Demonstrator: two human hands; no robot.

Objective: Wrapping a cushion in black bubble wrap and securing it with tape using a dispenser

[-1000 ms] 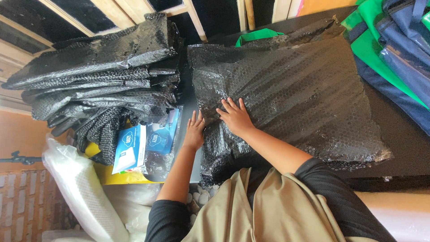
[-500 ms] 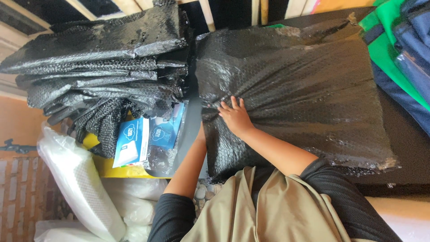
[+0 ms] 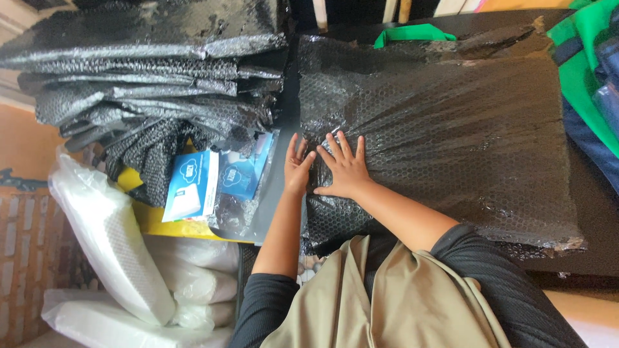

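Item: large black bubble-wrap package (image 3: 445, 135), flat, pillow-shaped, lying on a dark table (image 3: 580, 258); all places below are taken from this package.

Right hand (image 3: 345, 167): open, fingers spread, palm pressed flat on the package's near left corner. It grips nothing.

Left hand (image 3: 296, 169): open, fingers straight and close together, laid on the package's left edge, just beside the right hand and touching it at the fingertips. It clasps nothing.

Left of the package: a stack of folded black bubble-wrap sheets (image 3: 155, 77), well piled. Below the stack, a flat blue-and-white box (image 3: 191, 185) with a printed label, beside a second blue package in clear wrap (image 3: 242, 180).

Lower left: white foam-wrapped bundles (image 3: 116, 258) in clear plastic.

Right of the package: green and blue fabric bags (image 3: 590, 77). A green strip (image 3: 412, 33) shows at the package's far edge.
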